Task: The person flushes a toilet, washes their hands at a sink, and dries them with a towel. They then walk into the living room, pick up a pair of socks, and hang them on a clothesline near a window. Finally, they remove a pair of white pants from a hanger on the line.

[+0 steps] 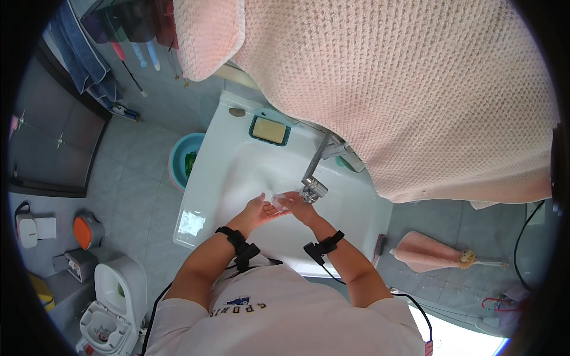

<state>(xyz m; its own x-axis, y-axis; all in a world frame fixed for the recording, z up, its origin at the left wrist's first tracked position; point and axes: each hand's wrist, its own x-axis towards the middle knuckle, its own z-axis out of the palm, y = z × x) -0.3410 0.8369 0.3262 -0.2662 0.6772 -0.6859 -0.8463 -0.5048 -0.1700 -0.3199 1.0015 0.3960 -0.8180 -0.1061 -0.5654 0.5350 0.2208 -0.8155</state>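
Note:
Both of my hands are inside a white washbasin [240, 171], close to the chrome faucet [314, 190]. My left hand [262, 211] is turned palm up, its fingers stretched to the right and a little apart. Over its fingertips bends my right hand [297, 206], right beside the faucet's outlet. A clear, whitish patch of water or foam [279, 202] shows between the two hands; I cannot tell which it is. The right fingertips are partly hidden there. A yellowish soap bar [270, 130] sits in a dark-rimmed dish on the basin's back ledge.
A large pink towel [401, 102] hangs over the basin's back right. Left of the basin stands a blue tub [178, 155], with a toilet [120, 285] farther down. A small pink hand towel [427, 251] hangs at right. Black bands with cables circle both forearms.

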